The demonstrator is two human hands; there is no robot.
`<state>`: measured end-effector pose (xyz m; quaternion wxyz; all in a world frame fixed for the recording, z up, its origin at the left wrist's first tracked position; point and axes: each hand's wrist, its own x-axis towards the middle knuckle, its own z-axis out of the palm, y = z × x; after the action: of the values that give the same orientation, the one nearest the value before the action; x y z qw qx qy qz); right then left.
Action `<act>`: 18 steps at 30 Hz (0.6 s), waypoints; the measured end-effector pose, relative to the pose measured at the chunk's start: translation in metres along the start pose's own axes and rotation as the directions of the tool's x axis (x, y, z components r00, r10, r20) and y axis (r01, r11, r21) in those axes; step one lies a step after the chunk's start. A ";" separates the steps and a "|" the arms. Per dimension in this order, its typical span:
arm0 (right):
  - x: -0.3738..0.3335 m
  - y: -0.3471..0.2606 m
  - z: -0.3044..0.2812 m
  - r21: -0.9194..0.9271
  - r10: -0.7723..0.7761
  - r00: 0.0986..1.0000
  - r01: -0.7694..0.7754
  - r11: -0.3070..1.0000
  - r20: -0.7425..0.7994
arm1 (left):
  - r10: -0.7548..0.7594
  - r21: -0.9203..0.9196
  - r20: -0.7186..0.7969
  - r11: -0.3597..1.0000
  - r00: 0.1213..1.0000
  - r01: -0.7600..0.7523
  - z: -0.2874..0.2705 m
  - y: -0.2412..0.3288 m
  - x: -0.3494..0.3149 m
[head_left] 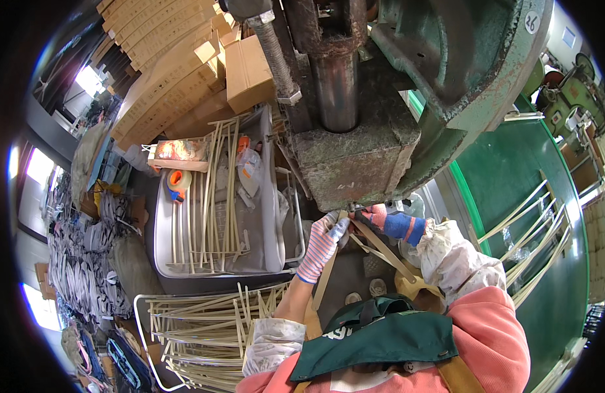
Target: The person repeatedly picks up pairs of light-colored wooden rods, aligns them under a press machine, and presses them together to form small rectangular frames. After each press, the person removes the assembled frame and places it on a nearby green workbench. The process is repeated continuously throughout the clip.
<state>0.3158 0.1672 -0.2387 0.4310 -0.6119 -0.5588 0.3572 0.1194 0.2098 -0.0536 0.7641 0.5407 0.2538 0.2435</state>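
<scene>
Just below the block of a heavy press (355, 164), my two gloved hands meet. My left hand (323, 243), in a pink-and-white striped glove, is closed around the upper end of a flat tan strip (325, 283) that slants down toward me. My right hand (384, 221), in a red and blue glove, pinches the top of another flat tan strip (389, 253), which runs down to the right. The strips spread apart like an upside-down V; whether they are joined at the top is hidden by my fingers. A thinner strip shows beside the right one.
On the left, a white bin (159, 252) holds long thin strips, a tape dispenser (178, 183) and plastic bags. A wire-rimmed rack (137, 321) nearer me carries many strips. The green table (499, 164) at right bears more strips. Cardboard boxes (247, 72) are stacked behind.
</scene>
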 end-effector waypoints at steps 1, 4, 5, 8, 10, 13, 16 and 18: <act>-0.003 -0.016 -0.003 -0.110 -0.052 0.998 0.054 0.992 0.023 | -0.047 -0.048 0.004 0.998 0.999 0.048 -0.001 -0.001 0.001; -0.019 -0.080 -0.017 -0.271 0.045 0.999 -0.049 0.961 -0.022 | 0.019 0.054 -0.058 0.998 0.998 -0.016 -0.001 -0.006 0.004; -0.029 -0.102 -0.017 -0.127 -0.058 0.996 0.050 0.991 -0.062 | -0.033 0.085 -0.087 0.996 0.996 0.041 0.000 -0.009 0.005; -0.048 -0.147 -0.018 -0.277 -0.066 0.986 0.021 0.961 -0.154 | 0.036 0.144 -0.008 0.989 0.999 -0.034 0.003 -0.016 -0.002; -0.061 -0.161 -0.017 -0.547 -0.304 0.928 0.143 0.825 -0.216 | 0.291 0.527 -0.040 0.819 0.956 -0.228 0.004 -0.020 -0.016; -0.092 -0.165 -0.024 -0.491 0.242 0.946 -0.319 0.811 -0.215 | 0.527 0.841 0.007 0.457 0.850 -0.290 0.005 -0.028 -0.053; -0.116 -0.164 -0.031 0.195 0.430 0.892 -0.401 0.895 -0.137 | 0.017 0.076 -0.034 0.997 0.999 -0.014 -0.002 -0.031 -0.081; -0.121 -0.166 -0.034 -0.021 0.296 0.938 -0.305 0.952 -0.181 | -0.070 -0.037 0.055 0.997 0.996 0.073 -0.006 -0.027 -0.091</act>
<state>0.2701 0.0436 -0.0774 0.4039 -0.7295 -0.4272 0.3495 0.0497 0.1474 -0.0700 0.7891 0.5228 0.2478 0.2063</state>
